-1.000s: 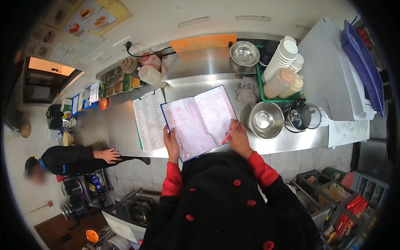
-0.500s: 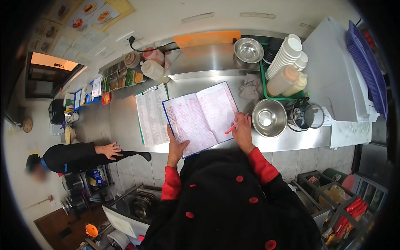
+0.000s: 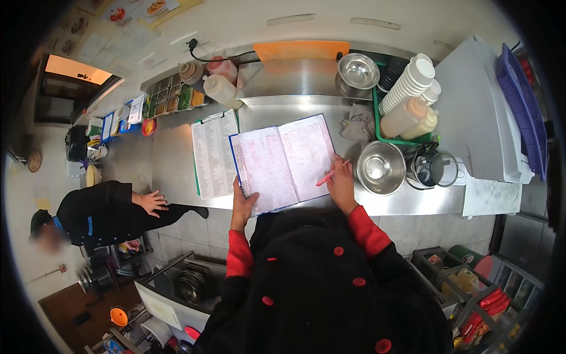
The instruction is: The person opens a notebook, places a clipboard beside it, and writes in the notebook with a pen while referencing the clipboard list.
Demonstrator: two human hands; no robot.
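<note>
An open blue-covered notebook with handwritten pages, much of the writing pinkish, is in front of me at the counter's near edge. My left hand grips its lower left edge, thumb on the page and fingers underneath. At the notebook's right edge, my right hand is closed around a red pen, whose one end points down left over the page. Left of the notebook lies a clipboard with a printed list. A steel bowl stands just right of my right hand.
Squeeze bottles and a topping tray stand at the back left. A green basket holds bottles and stacked white cups. Another steel bowl sits on the raised shelf. A co-worker stands at the left, one hand over the counter.
The notebook has turned slightly and lies more level, and a page lifted near its lower middle is now flat. Both hands keep their hold. The view has shifted slightly; the co-worker has moved a little.
</note>
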